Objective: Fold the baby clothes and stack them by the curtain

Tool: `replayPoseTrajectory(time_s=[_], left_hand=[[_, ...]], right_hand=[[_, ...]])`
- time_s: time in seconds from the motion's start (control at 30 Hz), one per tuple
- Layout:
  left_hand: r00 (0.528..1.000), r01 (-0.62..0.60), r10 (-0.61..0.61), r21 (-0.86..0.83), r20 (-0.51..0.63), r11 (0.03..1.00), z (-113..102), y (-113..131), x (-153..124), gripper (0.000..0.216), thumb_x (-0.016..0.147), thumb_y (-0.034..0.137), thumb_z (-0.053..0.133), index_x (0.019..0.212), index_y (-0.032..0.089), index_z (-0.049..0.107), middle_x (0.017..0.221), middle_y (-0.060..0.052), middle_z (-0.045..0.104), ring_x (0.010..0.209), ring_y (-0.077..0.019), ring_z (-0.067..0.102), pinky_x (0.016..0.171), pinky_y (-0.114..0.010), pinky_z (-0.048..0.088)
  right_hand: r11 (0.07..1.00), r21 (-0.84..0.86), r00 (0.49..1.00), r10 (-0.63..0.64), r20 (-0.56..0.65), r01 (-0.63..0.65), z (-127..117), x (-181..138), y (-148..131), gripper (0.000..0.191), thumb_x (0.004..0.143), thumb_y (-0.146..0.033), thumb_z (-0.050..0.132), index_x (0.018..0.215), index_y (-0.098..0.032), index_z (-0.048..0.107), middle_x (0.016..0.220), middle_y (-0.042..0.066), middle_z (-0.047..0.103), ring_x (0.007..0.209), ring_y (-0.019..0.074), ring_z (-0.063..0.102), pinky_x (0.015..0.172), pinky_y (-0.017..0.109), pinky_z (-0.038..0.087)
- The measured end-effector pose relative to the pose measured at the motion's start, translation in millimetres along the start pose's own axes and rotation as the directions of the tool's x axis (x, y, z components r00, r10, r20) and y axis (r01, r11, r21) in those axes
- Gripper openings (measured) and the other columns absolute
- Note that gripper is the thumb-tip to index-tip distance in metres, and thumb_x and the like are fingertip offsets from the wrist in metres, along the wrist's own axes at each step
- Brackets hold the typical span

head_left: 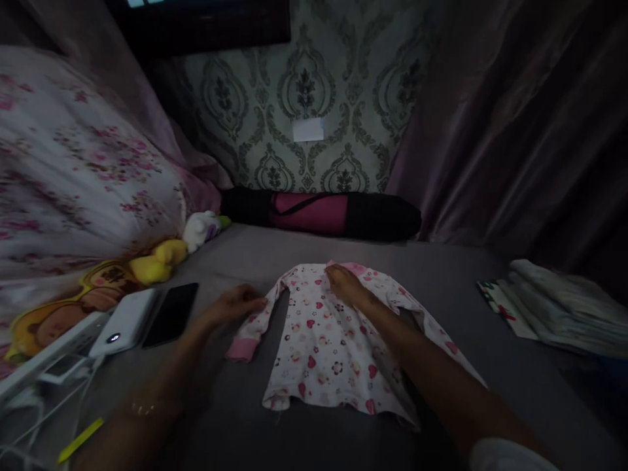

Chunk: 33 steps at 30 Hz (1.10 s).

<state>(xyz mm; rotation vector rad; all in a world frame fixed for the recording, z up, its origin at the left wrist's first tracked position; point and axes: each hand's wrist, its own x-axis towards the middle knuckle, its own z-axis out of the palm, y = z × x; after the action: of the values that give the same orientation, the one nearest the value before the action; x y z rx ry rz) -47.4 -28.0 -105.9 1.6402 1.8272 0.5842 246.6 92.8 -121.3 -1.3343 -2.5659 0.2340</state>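
A child's white long-sleeved shirt (318, 347) with pink hearts, small flowers and pink cuffs lies spread on the grey bed sheet, its collar at the far end. My left hand (240, 303) is at the sleeve on the left, thumb and fingertips pinched together on its outer edge. Over the pink collar reaches my right hand (346, 286), with its fingers closed on the fabric near the neckline. The forearm on that side covers part of the shirt's right half and right sleeve.
To the left lie a dark phone (171, 314), a white power bank (125, 320), a power strip (49, 356) with cables, and plush toys (159, 260). Folded cloths (564, 304) are stacked at right. A long black-and-pink bag (311, 212) lies along the wall.
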Motion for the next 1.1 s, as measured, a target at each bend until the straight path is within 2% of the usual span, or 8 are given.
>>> replayPoseTrajectory(time_s=[0.1, 0.3, 0.43, 0.63, 0.77, 0.9, 1.0, 1.1], left_hand=[[0.995, 0.043, -0.034, 0.093, -0.098, 0.995, 12, 6, -28, 0.052, 0.066, 0.065, 0.060, 0.088, 0.018, 0.056, 0.079, -0.002, 0.060, 0.071, -0.0183, 0.054, 0.058, -0.027, 0.039], [0.996, -0.032, 0.055, 0.289, -0.072, 0.957, 36, -4, -61, 0.041, 0.063, 0.056, 0.066, 0.083, 0.023, 0.053, 0.091, -0.006, 0.060, 0.086, -0.0238, 0.057, 0.070, -0.032, 0.045], [0.993, -0.071, 0.092, 0.271, -0.067, 0.960, 34, -10, -67, 0.022, 0.069, 0.042, 0.058, 0.083, 0.024, 0.056, 0.091, -0.007, 0.062, 0.086, -0.0237, 0.059, 0.071, -0.032, 0.046], [0.995, 0.057, -0.050, -0.086, 0.085, 0.995, -13, -23, -48, 0.030, 0.069, 0.045, 0.051, 0.077, 0.018, 0.061, 0.064, -0.001, 0.058, 0.061, -0.0171, 0.055, 0.052, -0.026, 0.038], [0.980, 0.088, -0.122, -0.204, -0.159, 0.975, -60, -34, -22, 0.034, 0.064, 0.048, 0.053, 0.077, 0.017, 0.061, 0.064, 0.001, 0.056, 0.060, -0.0142, 0.050, 0.052, -0.023, 0.036], [0.938, 0.135, -0.189, -0.198, -0.290, 0.971, -92, -43, 10, 0.030, 0.062, 0.042, 0.057, 0.076, 0.017, 0.063, 0.057, 0.002, 0.052, 0.056, -0.0129, 0.046, 0.048, -0.022, 0.033], [0.908, 0.139, -0.199, -0.183, -0.369, 0.973, -97, -56, 35, 0.028, 0.062, 0.039, 0.060, 0.077, 0.015, 0.064, 0.058, 0.002, 0.054, 0.058, -0.0132, 0.049, 0.051, -0.021, 0.036], [0.863, 0.272, -0.308, -0.146, -0.401, 0.951, -88, -72, 52, 0.025, 0.064, 0.036, 0.061, 0.078, 0.015, 0.062, 0.059, 0.001, 0.055, 0.061, -0.0148, 0.053, 0.052, -0.022, 0.039]], right_hand=[[1.000, 0.005, 1.000, 0.011, 0.008, -0.011, 17, 19, -29, 0.024, 0.085, -0.008, 0.046, 0.101, -0.016, 0.062, 0.109, 0.008, 0.063, 0.101, 0.0171, 0.056, 0.087, 0.024, 0.038], [0.990, -0.006, 0.989, 0.139, -0.057, -0.139, 40, 40, -59, 0.023, 0.089, -0.018, 0.045, 0.104, -0.010, 0.061, 0.111, 0.016, 0.059, 0.105, 0.0234, 0.053, 0.092, 0.032, 0.037], [0.975, -0.001, 0.958, 0.219, -0.186, -0.223, 56, 41, -67, 0.036, 0.095, -0.031, 0.036, 0.110, -0.007, 0.059, 0.113, 0.018, 0.057, 0.108, 0.0266, 0.049, 0.096, 0.036, 0.035], [0.975, -0.021, 0.941, 0.210, -0.264, -0.223, 71, 37, -69, 0.038, 0.095, -0.034, 0.036, 0.116, -0.008, 0.055, 0.123, 0.017, 0.052, 0.112, 0.0270, 0.045, 0.100, 0.035, 0.030], [0.977, -0.014, 0.936, 0.198, -0.292, -0.211, 71, 36, -69, 0.039, 0.094, -0.032, 0.036, 0.115, -0.006, 0.056, 0.121, 0.018, 0.053, 0.111, 0.0282, 0.046, 0.099, 0.036, 0.032], [0.978, 0.004, 0.931, 0.198, -0.308, -0.207, 71, 37, -69, 0.039, 0.094, -0.031, 0.036, 0.118, -0.006, 0.055, 0.123, 0.019, 0.052, 0.113, 0.0283, 0.045, 0.100, 0.036, 0.031], [0.977, 0.006, 0.932, 0.203, -0.299, -0.211, 72, 37, -69, 0.042, 0.094, -0.033, 0.036, 0.120, -0.005, 0.053, 0.123, 0.019, 0.052, 0.114, 0.0286, 0.044, 0.100, 0.037, 0.031], [0.977, 0.002, 0.930, 0.202, -0.306, -0.212, 72, 36, -70, 0.043, 0.094, -0.034, 0.036, 0.120, -0.005, 0.053, 0.122, 0.020, 0.052, 0.113, 0.0288, 0.045, 0.099, 0.037, 0.032]])
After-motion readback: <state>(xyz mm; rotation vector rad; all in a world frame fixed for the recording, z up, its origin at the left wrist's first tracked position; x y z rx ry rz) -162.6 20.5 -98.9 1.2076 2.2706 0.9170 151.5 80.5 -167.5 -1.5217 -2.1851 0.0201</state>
